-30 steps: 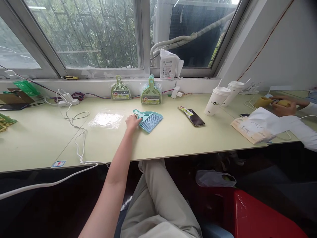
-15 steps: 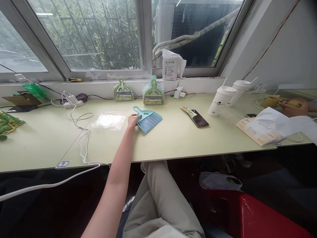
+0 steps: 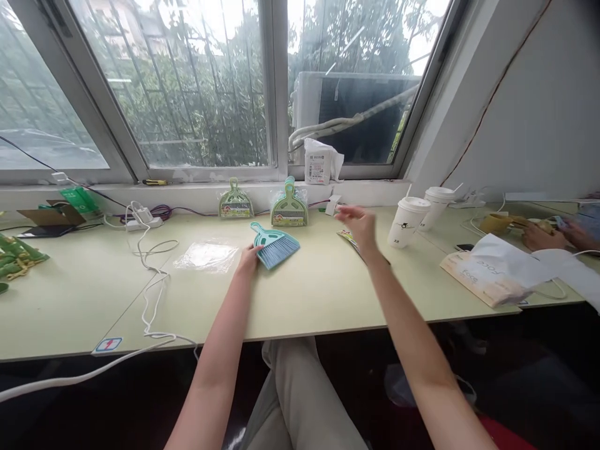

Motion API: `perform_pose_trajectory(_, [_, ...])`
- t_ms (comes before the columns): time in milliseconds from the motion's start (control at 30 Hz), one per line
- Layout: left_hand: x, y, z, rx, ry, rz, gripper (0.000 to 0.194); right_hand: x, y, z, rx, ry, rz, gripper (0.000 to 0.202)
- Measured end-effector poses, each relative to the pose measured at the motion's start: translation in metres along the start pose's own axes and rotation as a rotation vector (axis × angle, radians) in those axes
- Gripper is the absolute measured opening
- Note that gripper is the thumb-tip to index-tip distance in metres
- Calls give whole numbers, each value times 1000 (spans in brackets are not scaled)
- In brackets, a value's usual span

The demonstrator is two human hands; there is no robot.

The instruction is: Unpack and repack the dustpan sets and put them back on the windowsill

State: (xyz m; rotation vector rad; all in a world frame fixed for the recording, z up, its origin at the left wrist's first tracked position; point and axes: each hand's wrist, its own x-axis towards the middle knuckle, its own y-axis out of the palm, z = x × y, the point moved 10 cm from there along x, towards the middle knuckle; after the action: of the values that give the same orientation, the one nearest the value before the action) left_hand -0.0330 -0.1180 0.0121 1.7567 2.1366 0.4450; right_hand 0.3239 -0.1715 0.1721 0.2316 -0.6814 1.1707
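My left hand point(image 3: 248, 257) is closed on the near left edge of a turquoise mini dustpan point(image 3: 277, 235) with a small brush point(image 3: 280, 251) nested in it, blue-grey bristles facing me. The dustpan is tilted on the table, its handle pointing away to the upper left. My right hand point(image 3: 360, 230) hovers to the right, fingers loosely bent and apart, with nothing visible in them. Below it, a printed card point(image 3: 347, 237) and a phone point(image 3: 387, 261) are mostly hidden by the hand and forearm.
Packaged green dustpan sets point(image 3: 235, 203) point(image 3: 289, 206) stand against the sill. Clear plastic wrapping point(image 3: 206, 256) lies left, beside a white cable point(image 3: 154, 294). Right are two lidded paper cups point(image 3: 407, 225) and a tissue pack point(image 3: 482, 278). Another person's hands point(image 3: 544, 236) are at far right.
My right hand has come into view and reached over the card and phone. My left hand keeps its hold on the dustpan, which has hardly moved. The view has tilted upward.
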Motion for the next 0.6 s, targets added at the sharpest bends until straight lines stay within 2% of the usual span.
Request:
perform_pose_trajectory(133, [5,-15,-2,-25,4,-85,30,-18,46,-73,11,254,42,30])
perform_pose_trajectory(200, [9,-19,-2,-24,-8,-95,31,-26,55,-102,-85,291,11,23])
perform_pose_trajectory(267, [12,-19,-2,-26,-1,-82,32,-26,53,-113,-223,218,-29,21])
perform_pose_trajectory(400, [14,-11,0,-20,-9,-54,27,-19,33,-115,-561,75,-95,24])
perform_pose_trajectory(500, [13,-6,3,-10,-46,-48,16,-14,28,-118,-681,39,-59,33])
perform_pose_trajectory(600, [11,-1,9,66,-119,1,11,-13,33,-125,-718,59,33,33])
